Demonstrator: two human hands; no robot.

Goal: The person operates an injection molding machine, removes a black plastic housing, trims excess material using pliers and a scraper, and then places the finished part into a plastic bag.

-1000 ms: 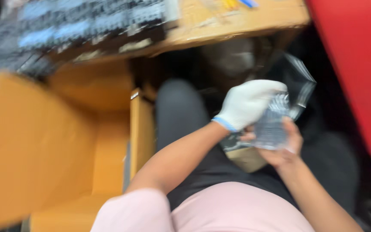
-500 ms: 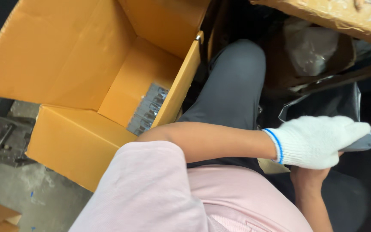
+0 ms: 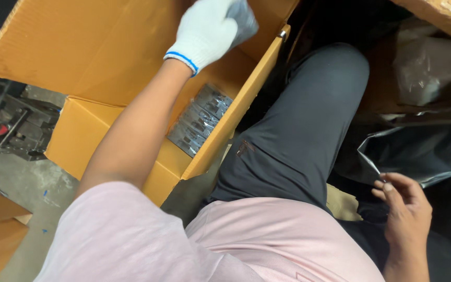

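Your left hand, in a white knit glove with a blue cuff band, reaches over the open brown cardboard box and is clenched around a small clear plastic packet, which seems to be see-through, though blur makes that hard to confirm. Down in the box, a stack of similar grey-and-clear packets lies against the inner wall nearest your leg. Your bare right hand rests low beside your thigh, fingers loosely curled and released, its fingertips touching the edge of a shiny dark plastic bag.
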